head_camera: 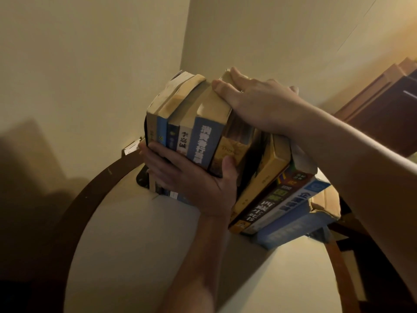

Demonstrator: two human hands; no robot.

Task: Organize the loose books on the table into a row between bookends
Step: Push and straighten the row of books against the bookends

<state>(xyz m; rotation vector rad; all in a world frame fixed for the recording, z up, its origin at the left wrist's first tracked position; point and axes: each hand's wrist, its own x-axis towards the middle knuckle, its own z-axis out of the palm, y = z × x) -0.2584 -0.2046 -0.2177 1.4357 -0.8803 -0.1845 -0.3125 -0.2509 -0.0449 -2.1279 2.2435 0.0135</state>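
Your left hand (191, 177) clamped the upright books (178, 123) from the front. Its fingers wrapped round the left end of the group and its thumb pressed on an ochre spine at the right end. Five or six volumes stood inside that grip, spines toward you, among them a thick blue-spined book (205, 141) with white characters.

Your right hand (255, 102) lay across the top page edges of the same group. Its fingers were nearly straight and spread, pressing down and closed round nothing.

The group stood at the far edge of the round table (135, 245), close to the corner of the wall (90, 64). A black bookend (141, 179) sat at the base of the leftmost book, its foot flat on the tabletop.

Right of your left thumb, the leaning books (270, 195) slanted away from the group. A yellow one, a black one with large characters and a white-and-blue one were propped over a blue volume lying lower; you could not tell from here what held them up on the far side.

A dark wood cabinet (383, 109) stood at the right edge. Light was dim and yellow.
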